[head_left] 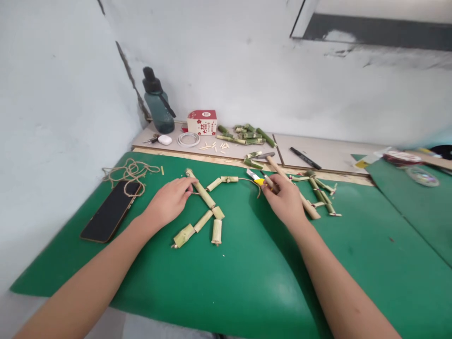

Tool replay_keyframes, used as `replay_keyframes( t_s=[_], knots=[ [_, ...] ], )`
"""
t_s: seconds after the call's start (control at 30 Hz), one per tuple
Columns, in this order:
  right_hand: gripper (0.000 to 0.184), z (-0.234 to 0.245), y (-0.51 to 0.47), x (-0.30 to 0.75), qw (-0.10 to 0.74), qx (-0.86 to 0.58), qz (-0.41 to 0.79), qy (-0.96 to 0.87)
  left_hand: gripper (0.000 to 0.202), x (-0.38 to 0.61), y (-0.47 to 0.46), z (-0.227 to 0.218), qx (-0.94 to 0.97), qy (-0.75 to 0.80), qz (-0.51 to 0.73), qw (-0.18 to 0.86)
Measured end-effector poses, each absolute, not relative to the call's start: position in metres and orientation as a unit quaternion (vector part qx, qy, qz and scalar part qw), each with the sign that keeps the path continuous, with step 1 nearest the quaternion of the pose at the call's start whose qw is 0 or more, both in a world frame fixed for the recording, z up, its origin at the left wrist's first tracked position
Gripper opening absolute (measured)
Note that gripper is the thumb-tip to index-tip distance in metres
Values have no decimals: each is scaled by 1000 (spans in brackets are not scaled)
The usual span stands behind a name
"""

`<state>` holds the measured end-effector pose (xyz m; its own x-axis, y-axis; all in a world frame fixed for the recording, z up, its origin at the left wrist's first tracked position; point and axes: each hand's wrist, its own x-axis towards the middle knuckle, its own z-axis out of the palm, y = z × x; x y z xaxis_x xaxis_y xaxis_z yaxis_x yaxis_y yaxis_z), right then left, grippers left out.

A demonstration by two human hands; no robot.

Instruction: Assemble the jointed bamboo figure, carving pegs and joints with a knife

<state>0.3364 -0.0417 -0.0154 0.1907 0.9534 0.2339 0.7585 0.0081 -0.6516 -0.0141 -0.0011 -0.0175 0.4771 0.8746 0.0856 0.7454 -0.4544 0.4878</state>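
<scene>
- While the left hand [171,197] leaned in beside a jointed bamboo figure [218,213], its fingers were bent and drawn close together, the forefinger lying against the upper part of the long tube [204,194]; whether they gripped it, I could not tell.
- The figure lay on the green mat [247,282] between both hands, two jointed legs pointing toward the person, one arm angled to the right.
- From that arm's end a loose cord [250,179] curved out, bending down just beside the right hand [284,197].
- The right hand's fingers curled loosely downward at a wood-handled tool [270,182] and a yellow cutter [259,181]; its hold on either was unclear.
- A hammer [276,165] slanted past that hand, and a second bamboo figure [319,194] lay right of it.
- On the left, tangled twine [130,169] partly overlapped a phone [111,212].
- Along the wall stood a dark bottle [158,108] and a red-and-white box [203,123], with cut bamboo pieces [252,136] and a black marker [305,158] lying farther right.
</scene>
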Motion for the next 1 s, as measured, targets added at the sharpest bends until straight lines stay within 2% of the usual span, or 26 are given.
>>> replay_keyframes(
  t_s=[0.13,0.27,0.4,0.57,0.73,0.87,1.0],
  knots=[
    [24,-20,-40,334,365,-687,127,-616,36,-22,6,-20,828,511,159,167],
    [37,-22,-36,344,395,-700,90,-588,39,-24,7,-23,819,519,209,126],
    [38,-19,-35,361,339,-741,61,-577,35,-17,4,-20,824,503,240,103],
    [33,-21,-35,371,236,-753,34,-613,35,-12,-6,-13,834,528,135,82],
    [40,-23,-37,359,263,-704,-66,-656,24,-10,-16,-8,806,588,36,64],
    [36,-23,-38,344,309,-646,-89,-693,33,-4,-18,-2,815,577,4,43],
    [33,-30,-39,327,266,-622,-29,-736,54,-2,-19,4,826,562,-26,40]
  ],
)
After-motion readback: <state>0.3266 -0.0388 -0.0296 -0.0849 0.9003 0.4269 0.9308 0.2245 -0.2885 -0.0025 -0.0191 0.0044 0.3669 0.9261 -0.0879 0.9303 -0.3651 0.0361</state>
